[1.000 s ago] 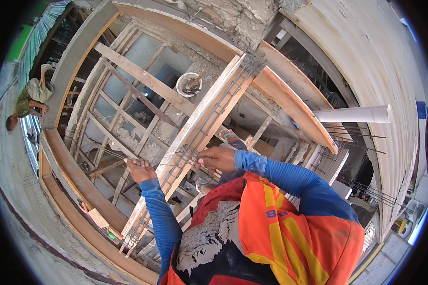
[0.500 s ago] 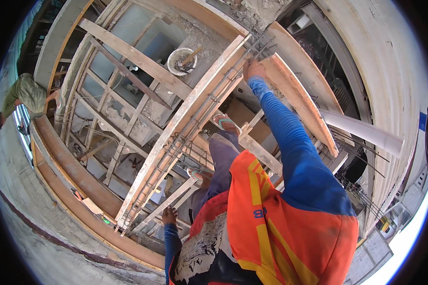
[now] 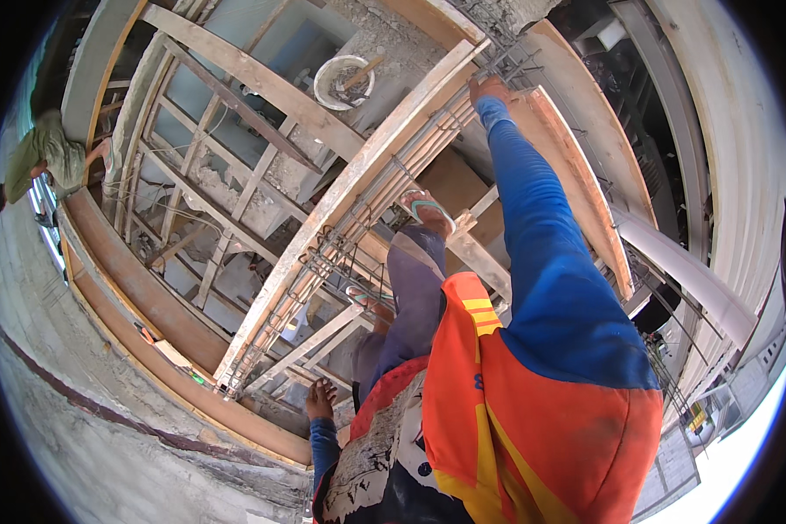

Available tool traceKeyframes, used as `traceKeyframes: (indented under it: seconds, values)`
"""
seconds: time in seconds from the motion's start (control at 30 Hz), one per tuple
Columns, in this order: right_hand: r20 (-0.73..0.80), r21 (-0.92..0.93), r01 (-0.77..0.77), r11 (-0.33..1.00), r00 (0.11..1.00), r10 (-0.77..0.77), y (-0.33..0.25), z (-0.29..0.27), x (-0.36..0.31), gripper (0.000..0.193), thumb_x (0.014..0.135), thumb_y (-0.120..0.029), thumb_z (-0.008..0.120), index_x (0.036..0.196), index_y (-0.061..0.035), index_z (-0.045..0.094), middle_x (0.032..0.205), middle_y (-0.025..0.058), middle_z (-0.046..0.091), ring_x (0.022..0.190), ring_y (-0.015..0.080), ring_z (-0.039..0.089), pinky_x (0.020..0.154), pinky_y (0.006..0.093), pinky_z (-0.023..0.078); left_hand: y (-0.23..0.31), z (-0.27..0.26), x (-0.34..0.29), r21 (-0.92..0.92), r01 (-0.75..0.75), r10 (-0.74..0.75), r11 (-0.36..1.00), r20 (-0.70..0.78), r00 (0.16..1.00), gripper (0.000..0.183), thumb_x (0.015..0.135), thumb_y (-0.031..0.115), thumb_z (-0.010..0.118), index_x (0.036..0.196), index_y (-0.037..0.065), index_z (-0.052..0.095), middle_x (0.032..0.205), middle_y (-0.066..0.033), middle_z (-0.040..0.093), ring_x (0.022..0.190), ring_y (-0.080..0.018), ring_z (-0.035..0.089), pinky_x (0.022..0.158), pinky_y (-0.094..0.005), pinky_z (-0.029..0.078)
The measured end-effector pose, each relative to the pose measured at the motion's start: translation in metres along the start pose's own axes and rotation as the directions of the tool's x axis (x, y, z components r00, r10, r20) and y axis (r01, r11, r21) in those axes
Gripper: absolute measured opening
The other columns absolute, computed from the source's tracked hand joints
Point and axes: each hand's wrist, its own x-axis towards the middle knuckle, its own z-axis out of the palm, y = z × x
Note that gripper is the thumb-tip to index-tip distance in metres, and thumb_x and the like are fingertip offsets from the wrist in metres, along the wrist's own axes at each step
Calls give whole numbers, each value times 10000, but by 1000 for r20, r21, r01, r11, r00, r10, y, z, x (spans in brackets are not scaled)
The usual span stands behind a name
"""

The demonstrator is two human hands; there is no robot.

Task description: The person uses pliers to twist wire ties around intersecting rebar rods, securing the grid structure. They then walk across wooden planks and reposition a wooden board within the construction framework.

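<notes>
The right hand [image 3: 491, 88] was stretched far out to the upper end of a long wooden trough [image 3: 358, 189], at the steel bars [image 3: 393, 163] that ran out there in a tangle. It was small and partly turned away in the view, so I could not tell how far its fingers were closed or whether they had hold of a bar. The left hand [image 3: 320, 399] hung low beside the body, near the lower end of the trough, its fingers loosely bent and apart, with nothing seen in the grip.

The steel bars lay lengthwise in the trough, with a bunch of bent wire loops [image 3: 320, 249] below its middle. The person's feet, in sandals [image 3: 428, 210], were just to the right of the trough. Beyond the trough, near a wooden beam [image 3: 253, 80], sat a white bucket [image 3: 327, 86] with a stick in it. A pale pipe [image 3: 686, 275] slanted down at the right, and at the far left another person [image 3: 57, 153] in greenish clothes was near a wall.
</notes>
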Motion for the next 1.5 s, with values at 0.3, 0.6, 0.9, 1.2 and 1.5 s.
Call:
traceKeyframes:
  seconds: [0.3,0.6,0.9,1.2,1.5]
  values:
    - [-66,22,269,963,961,-267,34,-24,35,810,856,-566,589,1364,48,445,1304,286,573,1234,406,557,1049,465,432,14,17,6,-26,-93,94,995,31,995,406,1006,357,551,1238,27,590,1024,-108,694,845,-169,677,702,-282,513]
    - [-471,194,554,810,777,-418,46,-64,-97,577,918,-343,608,1358,4,472,1280,280,569,1190,416,556,994,464,454,-57,-5,-19,-209,-43,34,977,-46,998,403,1008,324,534,1228,-8,594,992,-120,699,819,-171,682,687,-285,516]
    - [197,110,510,853,830,-521,178,54,-300,697,877,-392,659,1391,29,450,1327,285,542,1250,395,525,1027,451,432,-169,-2,-42,-451,124,-152,884,-26,988,383,994,345,551,1199,23,589,998,-94,699,835,-169,676,679,-283,520]
    - [901,-87,792,604,321,-292,97,67,-382,853,921,-676,399,1359,46,521,1363,288,533,1280,387,511,1083,395,359,-272,56,-82,-277,62,-147,959,-297,944,398,975,380,525,1121,36,665,994,-172,705,898,-267,680,793,-411,528]
    - [918,-106,990,90,132,-374,-38,115,-450,816,910,-568,545,1491,-28,352,1374,265,524,1203,398,558,924,452,501,-273,195,-104,-642,163,-416,749,-264,870,468,889,446,581,1195,101,666,1131,-216,676,1070,-392,641,900,-451,508]
